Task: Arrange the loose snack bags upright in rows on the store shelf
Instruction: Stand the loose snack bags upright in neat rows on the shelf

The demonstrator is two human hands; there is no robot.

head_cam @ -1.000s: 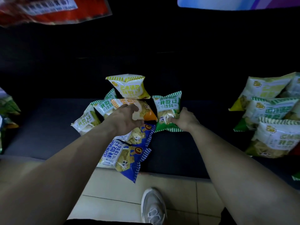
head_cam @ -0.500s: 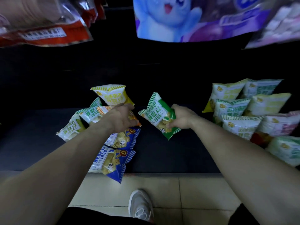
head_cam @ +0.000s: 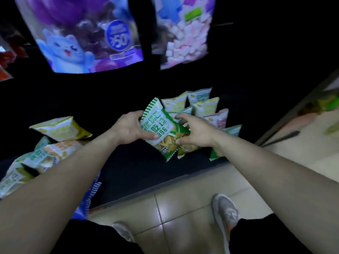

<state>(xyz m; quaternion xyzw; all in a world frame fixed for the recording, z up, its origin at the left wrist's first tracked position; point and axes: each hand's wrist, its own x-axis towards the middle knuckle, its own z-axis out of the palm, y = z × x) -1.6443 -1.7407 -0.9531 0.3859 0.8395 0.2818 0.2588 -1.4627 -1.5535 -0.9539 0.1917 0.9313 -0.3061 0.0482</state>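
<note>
Head view, item log.

Left hand (head_cam: 128, 128): thumb across the face of the green bag (head_cam: 159, 129), fingers curled behind its left edge.

Right hand (head_cam: 194, 132): fingers curled round the bag's right edge.

Risk, as I judge it: set down at this tilt, the bag may topple or knock the rows (head_cam: 205, 107). The film looks slick, so a loose pinch could let it slip.

Green bag: between both hands, tilted, above the shelf (head_cam: 139, 167), not set down.

Rows: 1 o'clock of the hands, just behind.

Loose pile (head_cam: 60, 129): 9 o'clock, well apart.

Blue bag (head_cam: 91, 195): 7 o'clock at the shelf edge, partly hidden by the left arm. I think it could drop.
</note>
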